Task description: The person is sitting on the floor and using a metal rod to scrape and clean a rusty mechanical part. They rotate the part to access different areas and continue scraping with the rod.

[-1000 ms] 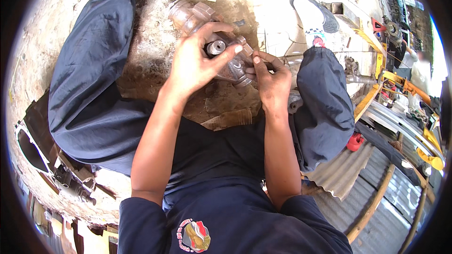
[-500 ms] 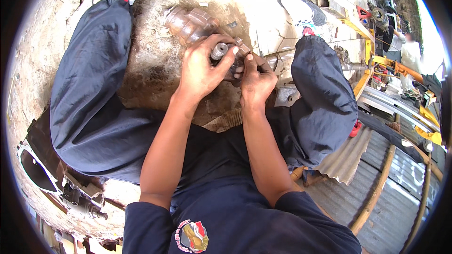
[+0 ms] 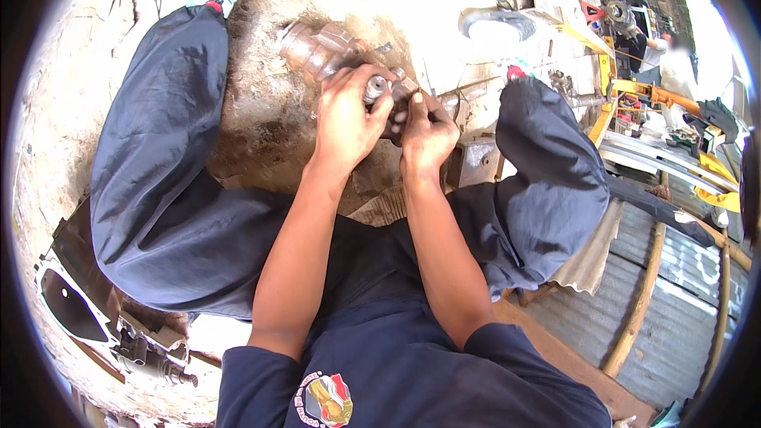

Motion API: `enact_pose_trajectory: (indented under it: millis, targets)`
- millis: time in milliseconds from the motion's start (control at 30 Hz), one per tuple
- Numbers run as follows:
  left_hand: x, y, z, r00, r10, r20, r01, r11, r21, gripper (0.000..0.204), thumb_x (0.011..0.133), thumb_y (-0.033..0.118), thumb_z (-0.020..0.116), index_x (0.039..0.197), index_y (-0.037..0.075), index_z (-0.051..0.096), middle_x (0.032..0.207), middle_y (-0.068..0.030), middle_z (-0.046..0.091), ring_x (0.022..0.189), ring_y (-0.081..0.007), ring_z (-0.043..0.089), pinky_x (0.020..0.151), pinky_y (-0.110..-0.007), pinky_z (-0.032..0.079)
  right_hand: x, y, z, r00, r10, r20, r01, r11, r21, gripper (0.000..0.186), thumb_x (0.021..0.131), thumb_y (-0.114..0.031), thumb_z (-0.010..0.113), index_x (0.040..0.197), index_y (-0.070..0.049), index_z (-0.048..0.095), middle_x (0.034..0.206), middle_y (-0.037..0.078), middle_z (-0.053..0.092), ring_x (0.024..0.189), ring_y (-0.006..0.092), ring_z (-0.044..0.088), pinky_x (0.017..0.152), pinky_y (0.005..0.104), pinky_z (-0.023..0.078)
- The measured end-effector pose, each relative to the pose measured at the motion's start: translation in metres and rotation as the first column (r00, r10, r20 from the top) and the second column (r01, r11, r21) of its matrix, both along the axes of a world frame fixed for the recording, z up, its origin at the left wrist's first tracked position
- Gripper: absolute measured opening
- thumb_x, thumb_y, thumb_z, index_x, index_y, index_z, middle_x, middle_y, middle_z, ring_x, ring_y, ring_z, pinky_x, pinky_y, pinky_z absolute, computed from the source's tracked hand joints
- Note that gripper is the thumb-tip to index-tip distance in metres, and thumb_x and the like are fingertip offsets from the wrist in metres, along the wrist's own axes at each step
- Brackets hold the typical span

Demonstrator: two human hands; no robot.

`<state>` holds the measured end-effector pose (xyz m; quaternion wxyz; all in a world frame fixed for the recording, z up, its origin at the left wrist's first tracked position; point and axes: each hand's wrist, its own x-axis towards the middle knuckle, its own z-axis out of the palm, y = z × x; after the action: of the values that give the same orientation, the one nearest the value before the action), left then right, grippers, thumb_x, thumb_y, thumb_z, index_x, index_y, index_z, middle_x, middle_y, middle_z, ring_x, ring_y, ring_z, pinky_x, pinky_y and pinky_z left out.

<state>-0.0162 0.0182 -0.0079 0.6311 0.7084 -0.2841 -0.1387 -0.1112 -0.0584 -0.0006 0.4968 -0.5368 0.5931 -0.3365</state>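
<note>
I sit on the ground with my legs spread, in dark blue trousers. Between my knees lies a greasy metal machine part (image 3: 321,47) with a round shiny bearing end (image 3: 375,87). My left hand (image 3: 346,120) wraps over the part from the left, thumb near the bearing. My right hand (image 3: 426,133) presses against the part's right side, fingers curled on it. What the fingertips pinch is hidden.
The oil-stained concrete floor (image 3: 261,119) spreads under the part. A small metal block (image 3: 476,162) lies by my right knee. Black metal pieces (image 3: 87,309) lie at lower left. Corrugated sheet (image 3: 682,269), pipes and yellow frames (image 3: 634,95) crowd the right. A person stands at far upper right.
The view has shifted, so the part and my hands sit slightly lower in the picture. Both hands stay on the metal part, the right hand now closer against the left.
</note>
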Motion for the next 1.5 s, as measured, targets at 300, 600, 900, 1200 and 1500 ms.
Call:
enact_pose_trajectory:
  millis: [300,600,900,1200,1500]
  targets:
    - [0.002,0.001,-0.004,0.999,-0.046,-0.023,0.046,0.999,-0.007,0.021,0.085,0.012,0.071,0.106,0.007,0.072,0.102,-0.0129,0.074,0.103,-0.0329,0.067,0.102,-0.045,0.045,0.004,-0.003,-0.004,0.998,-0.059,0.031,0.058,0.998,0.019,0.019,0.101,-0.008,0.066,0.107,0.009,0.071,0.067,0.008,0.066,0.051,0.0128,0.058,0.043,0.0277,0.045]
    - [0.001,0.003,-0.003,0.999,-0.034,0.002,0.034,0.999,0.014,0.018,0.085,0.005,0.071,0.103,0.005,0.071,0.102,-0.0143,0.074,0.098,-0.0334,0.07,0.09,-0.042,0.054,0.005,-0.001,0.007,1.0,-0.025,-0.02,0.025,1.0,0.013,0.018,0.101,-0.007,0.066,0.101,0.009,0.073,0.062,0.008,0.062,0.045,0.0128,0.052,0.041,0.0285,0.041]
    - [0.003,0.0,-0.006,0.998,-0.035,-0.061,0.034,0.999,-0.016,0.023,0.083,0.012,0.075,0.106,0.006,0.072,0.098,-0.0131,0.073,0.1,-0.0329,0.067,0.1,-0.046,0.045,0.01,-0.003,-0.004,0.999,-0.033,0.001,0.033,0.998,-0.048,0.018,0.101,-0.008,0.066,0.103,0.008,0.074,0.059,0.007,0.061,0.043,0.012,0.051,0.039,0.0292,0.039]
    - [0.001,0.004,-0.006,0.991,-0.069,-0.114,0.069,0.998,-0.001,0.028,0.084,0.013,0.075,0.11,0.003,0.071,0.105,-0.0146,0.074,0.106,-0.0338,0.067,0.102,-0.046,0.045,0.004,0.003,-0.009,1.0,-0.009,-0.009,0.008,0.996,-0.085,0.019,0.101,-0.009,0.066,0.104,0.008,0.073,0.059,0.006,0.06,0.045,0.0117,0.052,0.04,0.0299,0.039]
    - [0.0,0.002,-0.008,0.999,-0.028,-0.038,0.026,0.998,-0.052,0.022,0.085,0.007,0.073,0.107,0.009,0.072,0.102,-0.0112,0.074,0.094,-0.0295,0.069,0.084,-0.039,0.054,-0.002,0.008,-0.009,1.0,0.001,0.018,0.0,0.997,-0.074,0.016,0.103,-0.01,0.065,0.104,0.006,0.07,0.061,0.004,0.059,0.046,0.0095,0.05,0.039,0.0278,0.038]
